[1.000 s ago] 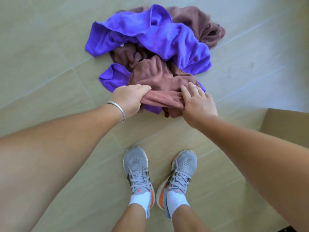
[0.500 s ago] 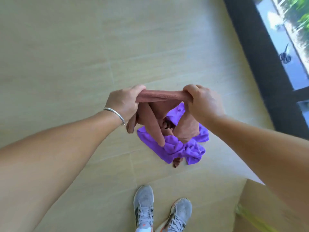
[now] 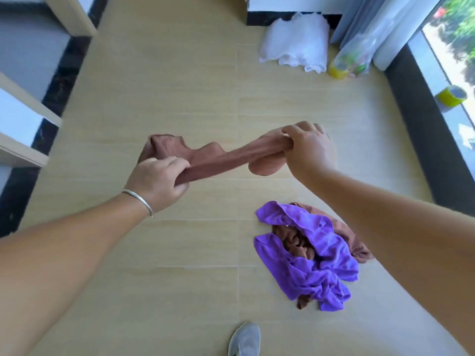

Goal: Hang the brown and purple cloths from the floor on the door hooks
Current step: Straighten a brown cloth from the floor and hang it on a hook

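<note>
A brown cloth (image 3: 218,160) is stretched in the air between both my hands, well above the tiled floor. My left hand (image 3: 156,182), with a silver bangle on the wrist, grips its lower left end. My right hand (image 3: 308,147) grips the upper right end, and loose folds bulge out beside each fist. On the floor at the lower right lies a heap of purple cloth (image 3: 308,255) tangled with more brown cloth (image 3: 295,242). No door hooks are in view.
A crumpled white cloth (image 3: 293,44) lies by the far wall. Beside it stands a clear plastic roll with a yellow base (image 3: 347,62). A yellow tape roll (image 3: 451,97) sits on the dark window ledge at the right. White shelves (image 3: 23,129) line the left. My grey shoe (image 3: 244,339) shows below.
I have straightened up and lifted the brown cloth off the heap. My hands have moved apart and pulled it taut. The view has swung up to the room's far end.
</note>
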The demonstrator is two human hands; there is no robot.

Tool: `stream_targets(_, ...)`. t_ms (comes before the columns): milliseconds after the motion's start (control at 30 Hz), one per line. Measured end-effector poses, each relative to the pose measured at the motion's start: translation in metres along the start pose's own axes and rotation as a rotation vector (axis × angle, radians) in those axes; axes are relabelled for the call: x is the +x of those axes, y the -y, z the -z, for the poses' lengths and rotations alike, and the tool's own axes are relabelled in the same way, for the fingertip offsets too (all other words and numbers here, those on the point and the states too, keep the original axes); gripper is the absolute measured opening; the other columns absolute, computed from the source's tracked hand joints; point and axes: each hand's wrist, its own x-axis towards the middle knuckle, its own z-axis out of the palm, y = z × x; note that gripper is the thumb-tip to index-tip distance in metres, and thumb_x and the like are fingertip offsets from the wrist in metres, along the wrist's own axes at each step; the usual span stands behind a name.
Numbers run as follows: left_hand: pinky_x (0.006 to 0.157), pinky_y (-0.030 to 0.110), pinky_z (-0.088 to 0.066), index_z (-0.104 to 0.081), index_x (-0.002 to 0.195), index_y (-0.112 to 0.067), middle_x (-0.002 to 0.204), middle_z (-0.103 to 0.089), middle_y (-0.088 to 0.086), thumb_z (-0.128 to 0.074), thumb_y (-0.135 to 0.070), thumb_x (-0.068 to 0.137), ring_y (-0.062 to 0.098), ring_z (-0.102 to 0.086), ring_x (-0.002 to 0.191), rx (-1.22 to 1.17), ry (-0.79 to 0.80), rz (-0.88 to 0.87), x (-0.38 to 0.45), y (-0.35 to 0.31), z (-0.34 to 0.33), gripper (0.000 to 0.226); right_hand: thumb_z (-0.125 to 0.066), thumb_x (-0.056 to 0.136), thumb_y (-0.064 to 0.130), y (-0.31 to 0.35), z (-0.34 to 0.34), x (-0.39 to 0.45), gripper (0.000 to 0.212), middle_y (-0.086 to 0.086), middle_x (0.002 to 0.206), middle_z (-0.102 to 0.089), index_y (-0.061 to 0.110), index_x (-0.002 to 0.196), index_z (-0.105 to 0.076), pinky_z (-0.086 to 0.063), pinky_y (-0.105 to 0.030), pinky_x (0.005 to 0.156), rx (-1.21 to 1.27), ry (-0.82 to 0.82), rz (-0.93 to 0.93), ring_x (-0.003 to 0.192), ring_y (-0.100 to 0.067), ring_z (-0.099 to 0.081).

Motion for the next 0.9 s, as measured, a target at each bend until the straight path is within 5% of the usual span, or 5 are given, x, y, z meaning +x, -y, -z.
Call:
stream_targets(100, 0.049, 0.034, -0.049, -0.069, 0.092, -0.01, 0.074, -0.067, 0.006, -0.044, -0.039, 0.074, 0.033, -0.062, 0.055, -0.039, 0.112, 0.005, -0.064, -0.021, -0.007, 0.042, -0.049, 0.091, 0.026, 0.026, -0.035, -0.027, 0.041, -0.007, 0.13, -0.049, 0.023, 0.131, -0.046, -0.035, -0.039, 0.097, -0.106, 0.216, -0.12, 0.124, -0.028, -0.04)
stream_targets(233, 0.08, 0.038, -0.05, -0.051, 0.125, -0.024, 0.113, -0.065, -0.003, -0.051, -0.048, 0.087, 0.028, -0.063, 0.102, -0.153, 0.65, 0.293, -0.162, -0.075, -0.041, 0.045, -0.051, 0.089, 0.024, 0.055, -0.082, -0.107, 0.045, -0.005, 0.128, -0.05, 0.024, 0.132, -0.042, -0.035, -0.037, 0.096, -0.217, 0.45, -0.014, 0.122, -0.026, -0.042)
stream_targets(333, 0.084, 0.033, -0.045, -0.047, 0.125, -0.029, 0.125, -0.057, -0.006, -0.051, -0.04, 0.088, 0.024, -0.058, 0.113, -0.132, 0.9, 0.346, -0.235, -0.099, -0.055, 0.039, -0.052, 0.088, 0.025, 0.065, -0.109, -0.176, 0.047, -0.005, 0.129, -0.048, 0.024, 0.133, -0.041, -0.034, -0.037, 0.097, -0.249, 0.539, 0.025, 0.122, -0.026, -0.042)
stream_targets(633, 0.086, 0.034, -0.045, -0.048, 0.121, -0.028, 0.123, -0.055, -0.001, -0.049, -0.024, 0.086, 0.024, -0.058, 0.113, 0.156, 1.14, 0.421, -0.379, -0.03, -0.015, 0.035, -0.058, 0.081, 0.032, 0.118, -0.166, -0.341, 0.057, -0.001, 0.128, -0.046, 0.022, 0.133, -0.037, -0.031, -0.039, 0.103, -0.235, 0.707, 0.12, 0.124, -0.023, -0.041)
stream_targets(900, 0.091, 0.033, -0.038, -0.047, 0.125, -0.026, 0.123, -0.056, -0.004, -0.053, -0.019, 0.083, 0.02, -0.052, 0.117, 0.215, 1.038, 0.18, -0.406, 0.05, -0.065, 0.043, -0.064, 0.08, 0.039, 0.177, -0.241, -0.373, 0.086, -0.002, 0.146, -0.026, 0.019, 0.147, -0.014, -0.026, -0.045, 0.111, -0.294, 0.758, 0.009, 0.136, -0.023, -0.025)
